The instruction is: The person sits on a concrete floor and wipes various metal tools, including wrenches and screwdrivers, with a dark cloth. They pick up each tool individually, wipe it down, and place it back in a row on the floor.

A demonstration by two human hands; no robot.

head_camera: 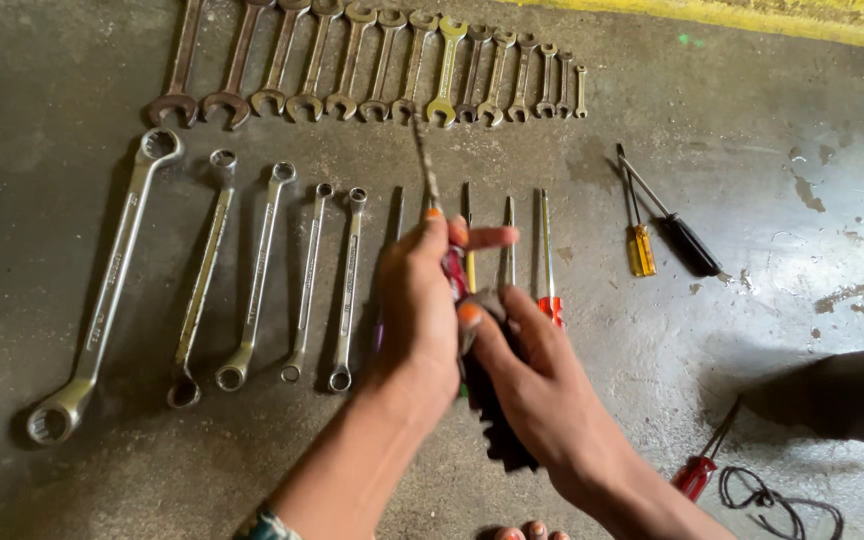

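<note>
So both hands are up over the concrete floor (772,120): left hand (422,300) gripping a red-handled screwdriver (452,262), shaft tilted up, right hand (527,365) clutching a dark rag (497,430) against its handle. Ring spanners (252,270) lie just left, open-end spanners (382,70) above.

Grey concrete floor (772,120), stained, row of open-end spanners (372,70) along top, five ring spanners (222,270) below, screwdrivers (548,260) in middle, yellow-handled screwdriver (640,245), black-handled screwdriver (687,240), red-handled screwdriver (700,465), black cord (777,505).
</note>
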